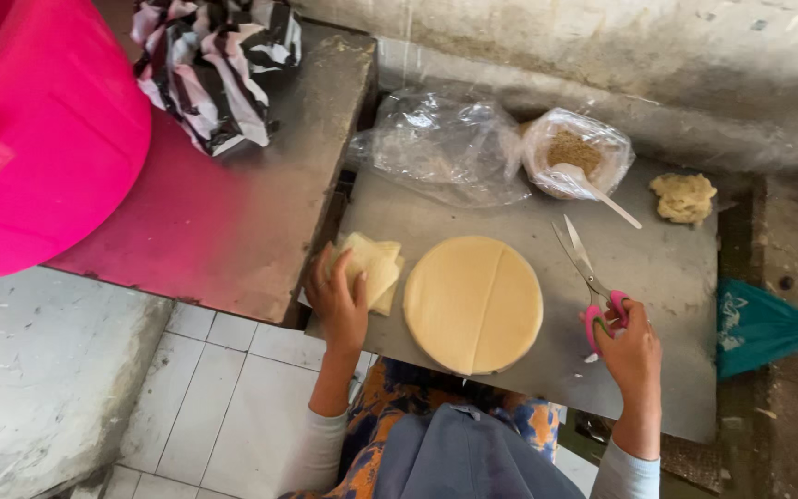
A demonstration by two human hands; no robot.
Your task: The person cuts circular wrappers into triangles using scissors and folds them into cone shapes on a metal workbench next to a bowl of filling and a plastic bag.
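Observation:
A round stack of pale yellow dough sheets (473,303), cut across, lies on the grey board (667,268). My left hand (338,300) rests on a small pile of cut wedge-shaped pieces (373,266) to the left of the stack. My right hand (628,346) grips the pink handles of a pair of scissors (586,273), whose open blades point away over the board.
A plastic-wrapped bowl of brown filling with a white spoon (576,157), a crumpled clear bag (445,148) and a lump of dough (683,197) sit at the board's far side. A pink tub (39,139) and striped bag (214,65) stand on the left slab.

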